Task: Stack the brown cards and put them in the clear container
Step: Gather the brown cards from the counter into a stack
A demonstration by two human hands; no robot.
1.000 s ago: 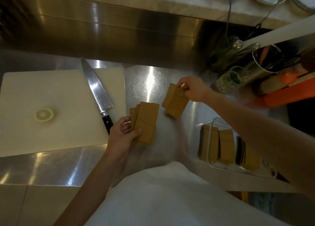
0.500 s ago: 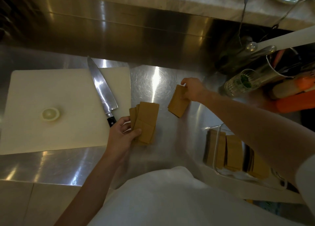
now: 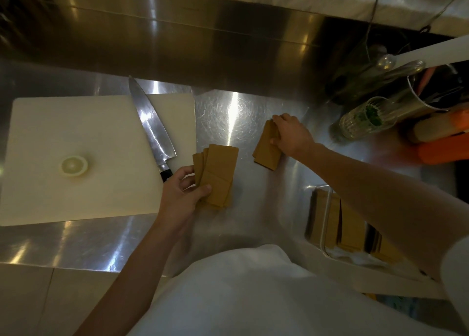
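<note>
A loose fan of brown cards (image 3: pixel 218 173) rests on the steel counter at the centre, and my left hand (image 3: pixel 181 196) grips its near left corner, thumb on top. A smaller squared pile of brown cards (image 3: pixel 266 148) lies to the right, with my right hand (image 3: pixel 291 135) closed along its far right edge. The clear container (image 3: pixel 327 221) sits at the lower right. It holds several brown cards standing on edge, partly hidden behind my right forearm.
A white cutting board (image 3: pixel 83 143) on the left carries a large chef's knife (image 3: pixel 152 130) and a pale round slice (image 3: pixel 74 165). A ribbed glass (image 3: pixel 365 118), a utensil holder (image 3: pixel 431 94) and orange items (image 3: pixel 446 148) crowd the right. A steel backsplash rises behind.
My right hand has pushed two spread cards together into one squared pile and slid along its edge. My left hand has stayed on the fanned cards.
</note>
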